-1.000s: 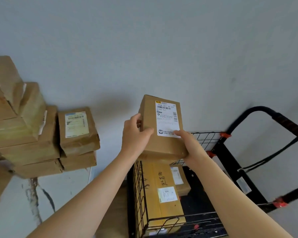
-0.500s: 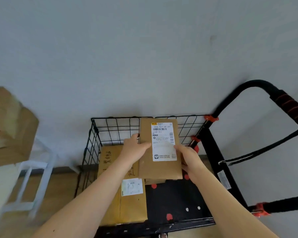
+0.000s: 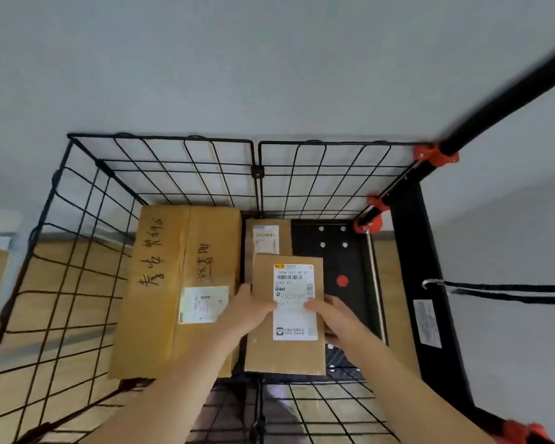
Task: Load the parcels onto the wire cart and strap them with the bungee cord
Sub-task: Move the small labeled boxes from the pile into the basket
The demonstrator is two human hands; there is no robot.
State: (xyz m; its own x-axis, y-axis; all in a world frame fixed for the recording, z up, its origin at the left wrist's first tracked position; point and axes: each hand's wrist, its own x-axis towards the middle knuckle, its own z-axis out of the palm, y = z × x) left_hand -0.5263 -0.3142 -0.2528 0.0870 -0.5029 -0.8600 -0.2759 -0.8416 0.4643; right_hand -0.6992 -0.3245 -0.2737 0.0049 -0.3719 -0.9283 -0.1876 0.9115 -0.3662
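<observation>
Light is soft, even and rather dim, leaving the wall (image 3: pixel 269 59) a flat grey-blue. Wide-angle distortion bows the wire cart (image 3: pixel 77 251) mesh outward toward the left edge. The black handle (image 3: pixel 510 97) at upper right and the red clip (image 3: pixel 523 431) at lower right are smeared by motion blur. At centre, the parcel (image 3: pixel 285 357) label (image 3: pixel 293 318) is soft; only large digits read.

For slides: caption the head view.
Left hand and right hand hold a labelled parcel in the wire cart.
</observation>
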